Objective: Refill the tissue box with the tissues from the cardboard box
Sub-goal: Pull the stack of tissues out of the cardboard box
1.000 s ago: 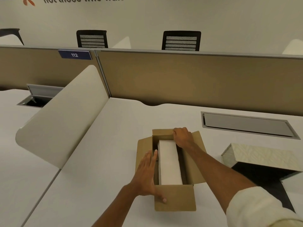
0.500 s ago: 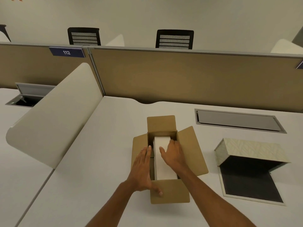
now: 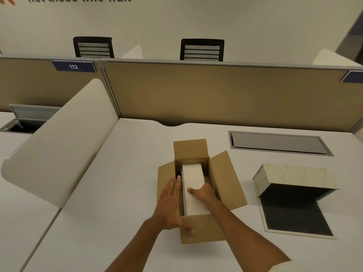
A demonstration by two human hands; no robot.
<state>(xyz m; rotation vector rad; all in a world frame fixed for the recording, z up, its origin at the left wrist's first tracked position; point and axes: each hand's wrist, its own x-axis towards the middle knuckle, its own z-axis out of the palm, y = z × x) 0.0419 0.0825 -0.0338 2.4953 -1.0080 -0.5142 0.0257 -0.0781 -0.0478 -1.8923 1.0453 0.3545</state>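
The white block of tissues (image 3: 193,185) sits inside the open brown cardboard box (image 3: 225,177). The left hand (image 3: 170,203) lies flat and open; the right hand (image 3: 203,193) seems to curl around the block's side.

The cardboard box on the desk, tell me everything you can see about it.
The cardboard box is plain brown and sits upright on the white desk, left of the opened tissue box. All four top flaps are folded outward. Inside lies a white stack of tissues, lengthwise. The left hand rests flat on its left flap and near flap; the right hand reaches inside onto the tissues.
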